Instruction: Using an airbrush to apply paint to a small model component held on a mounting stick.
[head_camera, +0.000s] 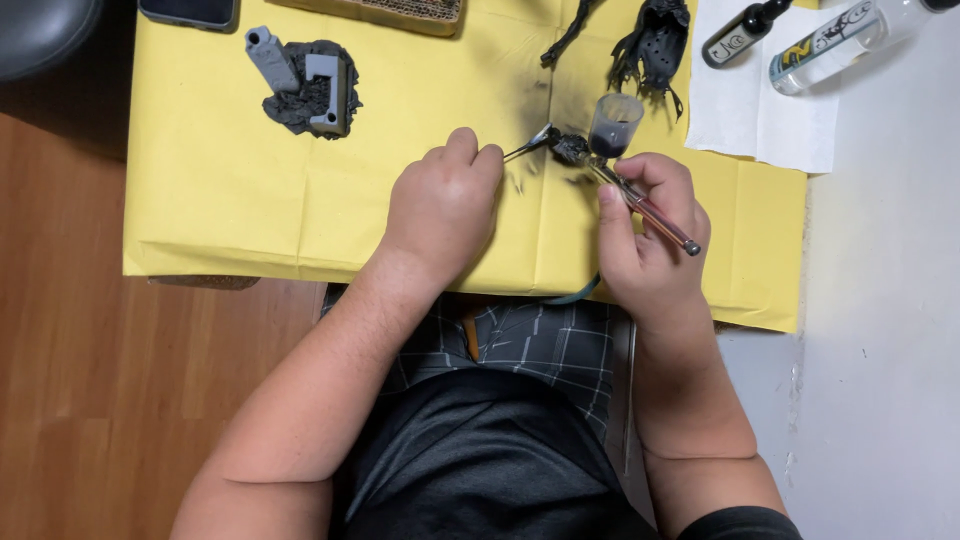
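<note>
My right hand grips an airbrush with a clear paint cup holding dark paint, its nozzle pointing up and left. My left hand is closed on a thin metal tool, whose tip carries a small dark part right at the airbrush nozzle. Both hands hover over a yellow paper sheet with dark overspray around the part.
A grey model piece on a dark rocky base sits at the upper left. Black spiky parts lie at the top. Two bottles rest on a white paper towel. A phone and cardboard lie at the far edge.
</note>
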